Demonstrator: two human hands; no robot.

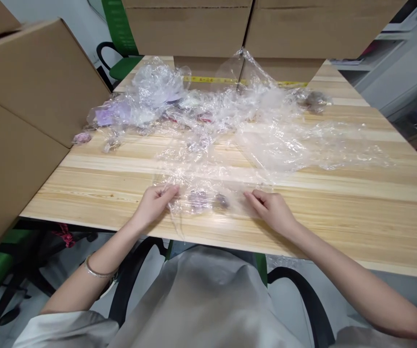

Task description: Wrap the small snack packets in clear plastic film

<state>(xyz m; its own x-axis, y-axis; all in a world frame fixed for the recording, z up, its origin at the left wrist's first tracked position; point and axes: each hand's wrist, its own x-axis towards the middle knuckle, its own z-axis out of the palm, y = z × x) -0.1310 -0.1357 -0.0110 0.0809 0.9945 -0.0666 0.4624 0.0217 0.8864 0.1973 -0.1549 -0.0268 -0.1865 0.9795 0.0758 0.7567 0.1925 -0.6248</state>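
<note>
A sheet of clear plastic film (215,176) is spread over the wooden table in front of me. My left hand (157,200) pinches its left side, and my right hand (268,205) is closed on its right side. Between the hands, a small purplish item (199,199) and a darker small item (221,201) show by the film; their kind is unclear. Farther back, a crumpled heap of clear film (208,104) lies across the table, with a lilac piece (112,113) at its left.
Large cardboard boxes stand at the left (23,101) and the back (190,29). A yellow tape measure (208,79) runs along the far side. The wooden table (357,212) has its near edge at my lap. A green chair (121,67) is behind.
</note>
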